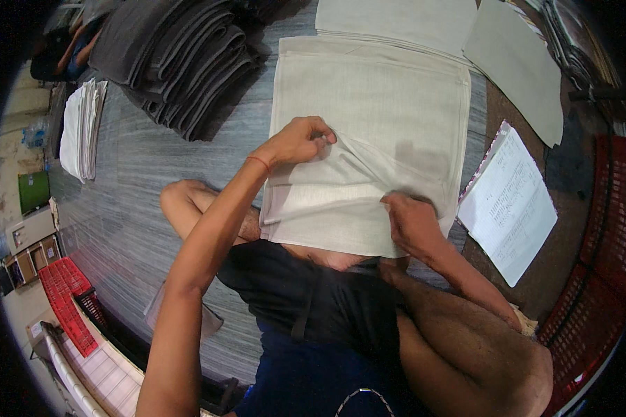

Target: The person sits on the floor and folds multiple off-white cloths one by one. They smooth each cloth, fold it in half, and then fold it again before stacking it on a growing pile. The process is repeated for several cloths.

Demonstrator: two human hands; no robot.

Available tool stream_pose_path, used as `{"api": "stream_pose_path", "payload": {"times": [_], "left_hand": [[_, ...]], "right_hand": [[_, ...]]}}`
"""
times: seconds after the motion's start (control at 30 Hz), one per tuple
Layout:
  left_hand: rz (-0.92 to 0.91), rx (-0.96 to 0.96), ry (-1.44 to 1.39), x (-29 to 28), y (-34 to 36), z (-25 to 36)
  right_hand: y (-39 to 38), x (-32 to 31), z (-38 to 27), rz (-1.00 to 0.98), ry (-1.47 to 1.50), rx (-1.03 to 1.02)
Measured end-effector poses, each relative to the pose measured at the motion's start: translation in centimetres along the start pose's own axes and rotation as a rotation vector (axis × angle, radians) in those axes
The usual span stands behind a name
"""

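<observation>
A square cream fabric piece point(368, 87), like a cushion cover, lies flat before my crossed legs, with more cloth layers beneath it along the edges. My left hand point(302, 141) pinches its upper layer left of the middle, fingers closed. Closer to me on the right, my right hand point(412, 219) grips the same layer between thumb and fingers. Creases run between the two hands where the cloth is lifted. The fingertips of both hands are partly hidden by cloth and knuckles.
Dark grey folded cloths point(181, 62) are stacked at the far left, beside a white cloth pile point(83, 131). More cream pieces point(518, 73) lie at the far right. An open notebook point(511, 205) sits to my right, near a red plastic crate point(602, 229). Another red crate point(68, 299) stands at left.
</observation>
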State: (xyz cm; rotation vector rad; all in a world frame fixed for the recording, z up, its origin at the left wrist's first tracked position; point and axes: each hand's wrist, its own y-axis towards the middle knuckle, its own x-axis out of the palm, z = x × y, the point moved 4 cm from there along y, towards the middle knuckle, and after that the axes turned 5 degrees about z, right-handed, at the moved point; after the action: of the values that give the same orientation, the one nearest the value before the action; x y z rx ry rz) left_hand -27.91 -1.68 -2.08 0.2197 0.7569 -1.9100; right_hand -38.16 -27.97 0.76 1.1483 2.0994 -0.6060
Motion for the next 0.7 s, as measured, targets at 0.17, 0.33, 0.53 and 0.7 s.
{"api": "stream_pose_path", "payload": {"times": [0.17, 0.33, 0.53, 0.7], "left_hand": [[-0.169, 0.055, 0.269, 0.4, -0.7, 1.9], [-0.103, 0.204, 0.394, 0.3, -0.8, 0.2], [-0.16, 0.005, 0.172, -0.8, 0.4, -0.3], [-0.127, -0.115, 0.176, -1.6, -0.1, 0.6]], "right_hand": [[2.8, -1.0, 2.3, 0.089, -0.002, 0.121], [4.9, -1.8, 3.8, 0.014, 0.102, 0.252], [3.8, -6.3, 6.2, -0.111, -0.152, 0.201], [3.3, -10.6, 7.2, -0.134, -0.155, 0.344]]}}
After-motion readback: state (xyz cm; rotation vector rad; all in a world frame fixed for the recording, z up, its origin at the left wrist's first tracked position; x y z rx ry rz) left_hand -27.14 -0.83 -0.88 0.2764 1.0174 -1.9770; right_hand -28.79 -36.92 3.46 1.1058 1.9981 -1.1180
